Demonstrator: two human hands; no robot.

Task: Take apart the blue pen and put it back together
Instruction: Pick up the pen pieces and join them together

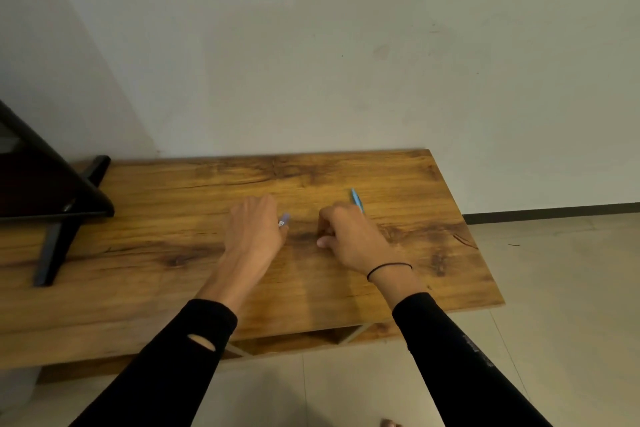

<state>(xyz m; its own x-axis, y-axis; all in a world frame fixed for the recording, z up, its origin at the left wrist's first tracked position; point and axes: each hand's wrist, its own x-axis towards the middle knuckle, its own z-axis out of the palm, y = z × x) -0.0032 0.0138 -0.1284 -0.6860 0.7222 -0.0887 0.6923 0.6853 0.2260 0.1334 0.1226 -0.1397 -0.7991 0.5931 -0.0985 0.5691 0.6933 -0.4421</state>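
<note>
Blue pen (pixel 356 199) juts beyond right hand (pixel 349 236) (fingers curled) — tip outward.

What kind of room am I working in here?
Probably a plain room in a home, not a workshop: a low wooden table against a bare pale wall, a tiled floor, and a dark stand at the table's left end.

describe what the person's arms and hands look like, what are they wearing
Both arms wear long black sleeves pushed short of the wrists. The left sleeve has an oval hole near the cuff; the right sleeve shows faint pale lettering. A thin black band circles the right wrist. Both hands are bare.
</note>
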